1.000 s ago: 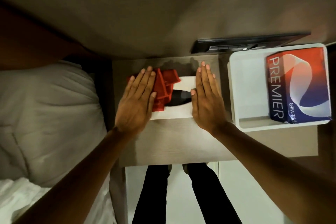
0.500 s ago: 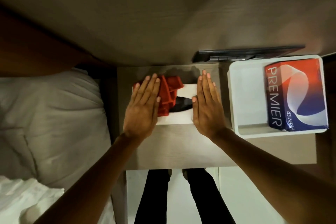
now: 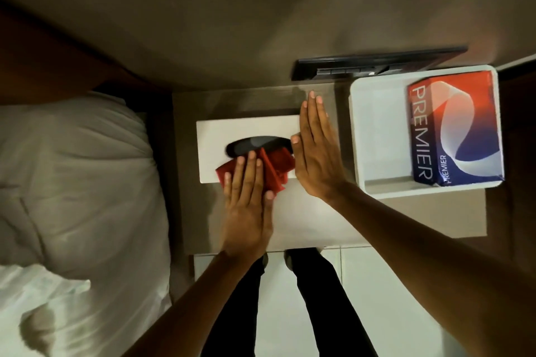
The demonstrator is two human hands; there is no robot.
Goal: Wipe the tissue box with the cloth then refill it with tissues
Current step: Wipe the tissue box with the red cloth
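A white tissue box [image 3: 232, 130] with a dark oval slot [image 3: 255, 143] lies on the wooden bedside table [image 3: 319, 220]. My left hand [image 3: 246, 206] lies flat on a red cloth [image 3: 275, 166], pressing it over the box's near edge. Against the box's right end rests my right hand [image 3: 316, 151], flat with fingers together. A red and blue PREMIER tissue pack [image 3: 455, 130] sits in a white tray [image 3: 374, 136] to the right.
A bed with a white pillow [image 3: 72, 171] is on the left, close to the table. A dark flat panel [image 3: 377, 65] stands at the wall behind the tray. My legs [image 3: 290, 298] and pale floor tiles are below the table's front edge.
My left hand has slid the red cloth from the box's far left part to its near edge, uncovering the left side of the top. The right hand stays at the right end.
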